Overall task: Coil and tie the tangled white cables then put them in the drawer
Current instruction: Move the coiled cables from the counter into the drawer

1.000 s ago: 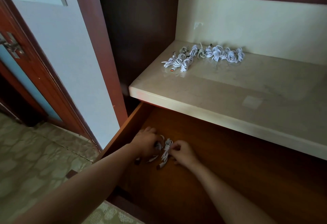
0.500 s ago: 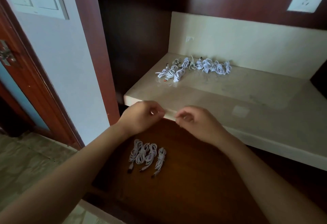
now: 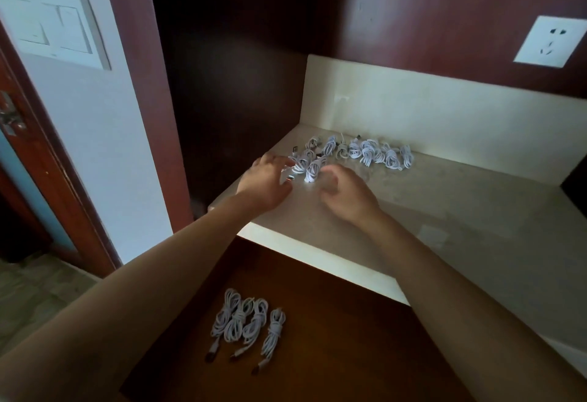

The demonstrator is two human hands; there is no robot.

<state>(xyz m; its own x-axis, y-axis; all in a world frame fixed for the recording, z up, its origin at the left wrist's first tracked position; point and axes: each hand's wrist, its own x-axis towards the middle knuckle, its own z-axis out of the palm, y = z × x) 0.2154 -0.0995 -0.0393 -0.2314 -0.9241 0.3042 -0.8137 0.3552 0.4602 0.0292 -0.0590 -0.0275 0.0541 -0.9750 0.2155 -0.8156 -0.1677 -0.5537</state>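
Several coiled white cables (image 3: 365, 152) lie in a row at the back of the pale stone counter (image 3: 444, 211). My left hand (image 3: 266, 179) reaches over the counter's left end, its fingertips at the nearest coil (image 3: 301, 163). My right hand (image 3: 346, 191) hovers just right of that coil with fingers loosely curled, holding nothing. Below, the open wooden drawer (image 3: 333, 338) holds several tied white cable coils (image 3: 247, 322) laid side by side.
A dark wood side panel (image 3: 228, 99) bounds the counter on the left, a cream backsplash (image 3: 444, 109) at the rear. A white wall socket (image 3: 549, 42) sits upper right, a light switch plate (image 3: 54, 26) on the left wall beside a door frame.
Both hands left the coils in the drawer, rose past the counter edge and reached forward to the coils at the back of the counter. The view tilted up.
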